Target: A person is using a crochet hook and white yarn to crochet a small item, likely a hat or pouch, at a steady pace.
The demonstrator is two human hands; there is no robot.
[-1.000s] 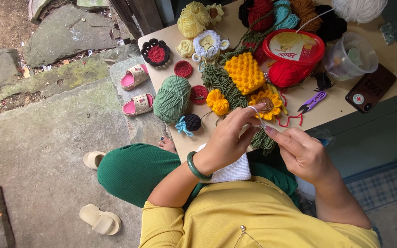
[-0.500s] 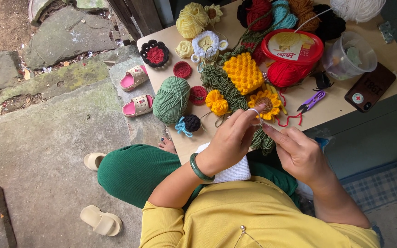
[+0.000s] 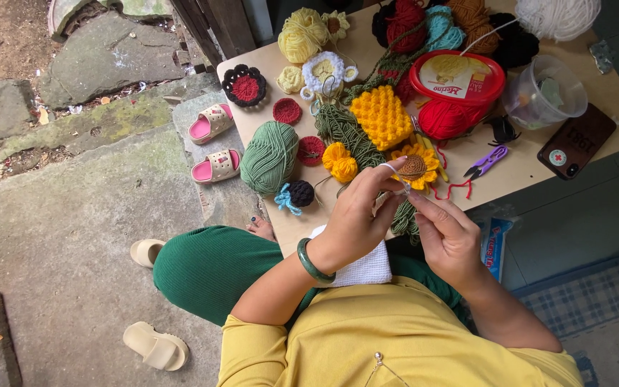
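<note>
Where the two hands meet above the near edge of the pale wooden table point(image 3: 510, 172), a crocheted sunflower with yellow petals and a brown centre point(image 3: 415, 167) is the item in work. It lies nearly flat, brown face upward, with no clear long axis; its dark green stem strands point(image 3: 404, 218) trail from it toward the person.

Left hand point(image 3: 356, 218): fingers curled, fingertips pinched at the near rim of the sunflower, a pale loop of yarn round the raised forefinger; green bangle point(image 3: 313, 261) on the wrist. The flower sits just beyond the fingertips, touching them.

Right hand point(image 3: 449, 236): fingers closed round a thin implement, too small to identify, its tip aimed at the flower's near edge; the flower lies ahead of and above this grip.

Containers: round red plastic tub with yellow-printed lid point(image 3: 456, 79), lid on, contents hidden. Clear plastic cup point(image 3: 544, 92), holding a small pale greenish item, not identifiable.

Loose on the table: ball of sage-green yarn point(image 3: 270, 156), ball of red yarn point(image 3: 444, 118), square yellow textured crochet piece point(image 3: 381, 116), small purple thread snips point(image 3: 486, 162), dark brown phone point(image 3: 577, 142).

On the stone paving point(image 3: 73, 215): pair of pink-lined child's sandals point(image 3: 213, 143).
</note>
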